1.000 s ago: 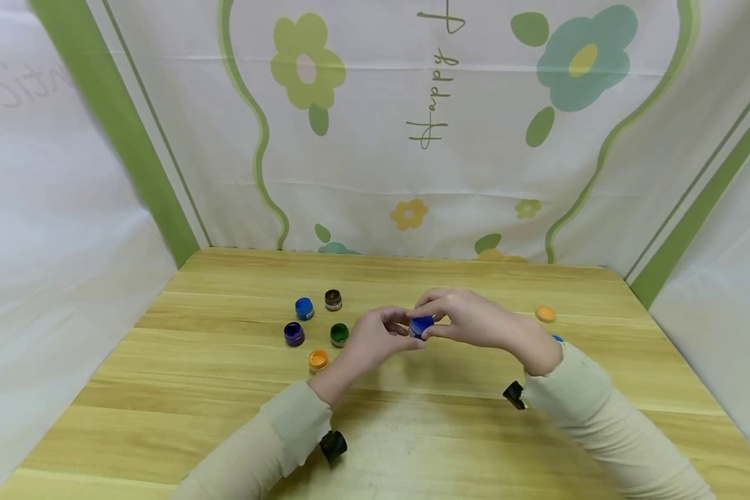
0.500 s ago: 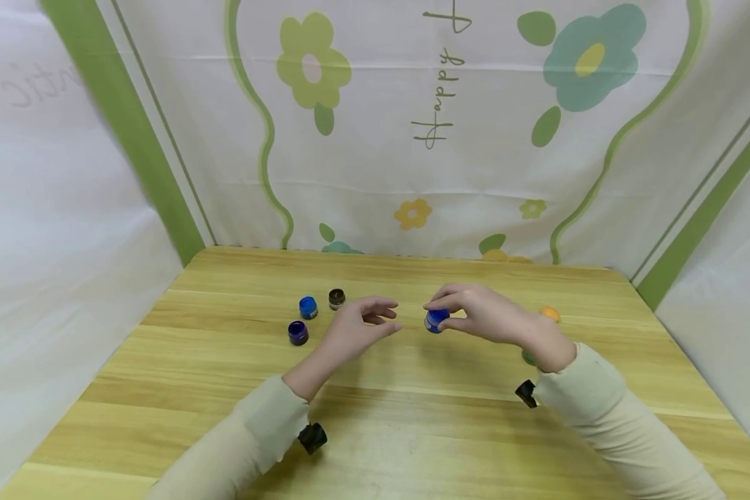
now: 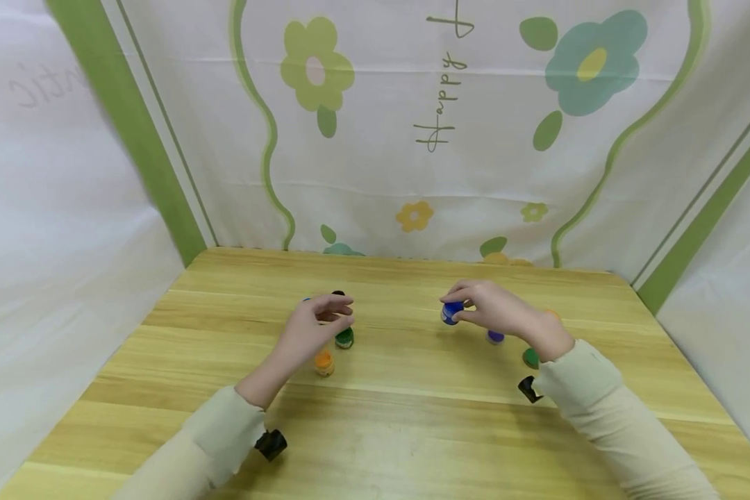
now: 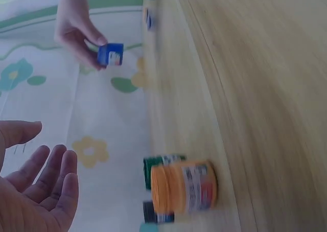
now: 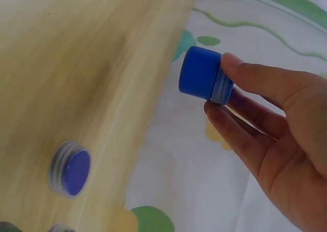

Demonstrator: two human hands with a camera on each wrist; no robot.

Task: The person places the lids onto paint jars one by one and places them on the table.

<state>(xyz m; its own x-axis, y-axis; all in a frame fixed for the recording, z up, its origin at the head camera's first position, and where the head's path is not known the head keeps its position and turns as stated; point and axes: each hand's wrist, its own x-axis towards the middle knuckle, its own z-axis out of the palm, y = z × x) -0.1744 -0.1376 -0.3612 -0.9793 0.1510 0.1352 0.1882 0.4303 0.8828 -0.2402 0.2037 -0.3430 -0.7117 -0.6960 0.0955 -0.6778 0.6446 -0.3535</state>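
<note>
My right hand (image 3: 494, 312) pinches a small blue paint jar (image 3: 451, 313) between thumb and fingers, above the table. In the right wrist view the thumb and fingertips meet the clear ridged band at one end of the blue jar (image 5: 200, 72). My left hand (image 3: 305, 337) holds nothing; its fingers are loosely bent, close over a group of paint jars. Beside it stand a green paint jar (image 3: 344, 338) and an orange paint jar (image 3: 324, 363). Behind the fingers, a dark jar (image 3: 337, 293) and a blue jar (image 3: 307, 299) are mostly covered.
Lids lie on the wooden table (image 3: 387, 430) near my right wrist: a purple lid (image 3: 495, 337), a green lid (image 3: 530, 357) and a partly hidden orange lid (image 3: 553, 314). A flowered cloth (image 3: 375, 160) hangs behind the table's far edge.
A second ago both hands were at the blue jar. My left hand has let go and moved left over the other jars; my right hand has carried the jar a little right.
</note>
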